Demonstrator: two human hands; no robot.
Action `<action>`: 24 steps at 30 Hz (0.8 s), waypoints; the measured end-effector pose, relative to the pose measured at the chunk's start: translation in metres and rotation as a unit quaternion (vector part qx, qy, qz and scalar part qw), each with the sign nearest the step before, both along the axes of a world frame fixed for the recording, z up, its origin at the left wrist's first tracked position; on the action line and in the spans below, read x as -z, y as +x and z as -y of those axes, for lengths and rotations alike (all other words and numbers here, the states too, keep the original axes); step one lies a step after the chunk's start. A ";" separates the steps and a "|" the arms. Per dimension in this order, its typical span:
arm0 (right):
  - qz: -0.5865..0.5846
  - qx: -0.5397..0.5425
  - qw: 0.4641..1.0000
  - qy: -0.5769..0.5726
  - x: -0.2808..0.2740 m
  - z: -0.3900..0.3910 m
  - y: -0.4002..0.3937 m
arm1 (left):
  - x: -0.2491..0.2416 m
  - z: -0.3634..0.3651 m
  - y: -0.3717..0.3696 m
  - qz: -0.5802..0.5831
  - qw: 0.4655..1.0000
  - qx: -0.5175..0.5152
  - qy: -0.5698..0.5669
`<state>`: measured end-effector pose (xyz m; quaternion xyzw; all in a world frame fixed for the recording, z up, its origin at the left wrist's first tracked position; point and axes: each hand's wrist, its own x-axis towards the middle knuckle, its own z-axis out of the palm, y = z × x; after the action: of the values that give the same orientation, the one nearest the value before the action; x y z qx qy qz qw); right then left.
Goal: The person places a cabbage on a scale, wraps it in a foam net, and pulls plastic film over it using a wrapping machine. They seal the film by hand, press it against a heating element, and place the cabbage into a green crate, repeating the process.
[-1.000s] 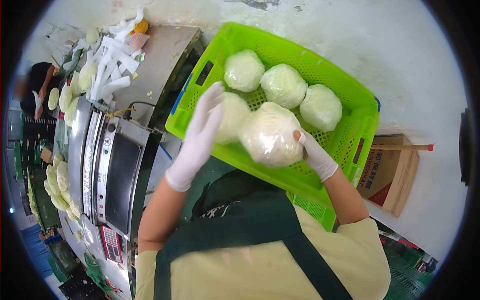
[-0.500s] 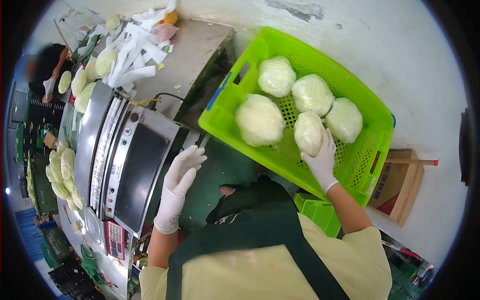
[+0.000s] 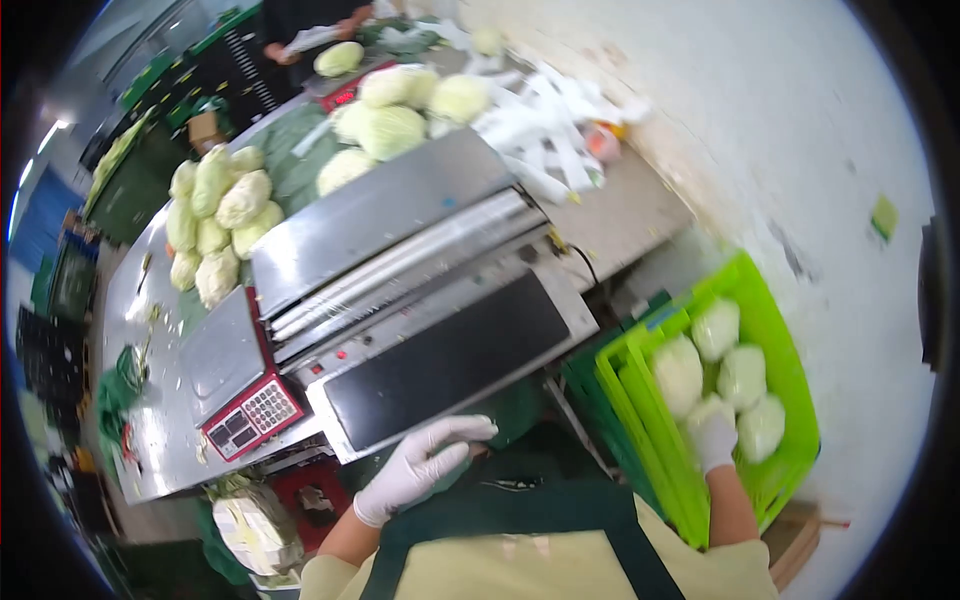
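Note:
My right hand (image 3: pixel 714 438), in a white glove, is down inside the green crate (image 3: pixel 648 455) with its fingers on a film-wrapped cabbage (image 3: pixel 697 412). Around it lie several more wrapped cabbages (image 3: pixel 741 377). My left hand (image 3: pixel 425 468), also gloved, is raised in front of the wrapping machine's black plate (image 3: pixel 450 355); its fingers are apart and hold nothing. Left of the wrapping machine (image 3: pixel 385 230) stands a red scale (image 3: pixel 250 418) with a metal pan.
Unwrapped cabbages (image 3: pixel 215 215) are piled on the metal table (image 3: pixel 150 400), with more (image 3: pixel 390 130) behind the machine. White foam nets (image 3: pixel 550 120) lie at the back. Another person (image 3: pixel 310 30) stands across the table. A cardboard box (image 3: pixel 795 545) is beside the crate.
The view has swung left toward the machine and scale, so the crate now appears lower right. My right hand is still at the cabbage in the crate; my left hand remains open.

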<state>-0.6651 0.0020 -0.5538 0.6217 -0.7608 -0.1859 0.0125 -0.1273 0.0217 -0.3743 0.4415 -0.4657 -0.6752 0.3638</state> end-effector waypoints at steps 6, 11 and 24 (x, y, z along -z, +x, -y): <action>0.038 -0.081 0.994 0.057 -0.107 0.183 0.078 | 0.002 0.012 0.048 -0.032 0.994 -0.103 0.015; 0.383 -0.353 0.837 -0.168 -0.213 0.409 0.298 | -0.022 0.043 0.065 -0.016 0.980 -0.196 -0.009; 0.717 0.039 0.684 0.126 -0.069 0.774 0.692 | -0.061 0.105 0.070 0.102 0.869 -0.468 0.126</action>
<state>0.0269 -0.7717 -0.4848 0.5309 -0.5303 0.2227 -0.6223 -0.0572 -0.0837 -0.3132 0.7162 -0.1501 -0.4297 0.5290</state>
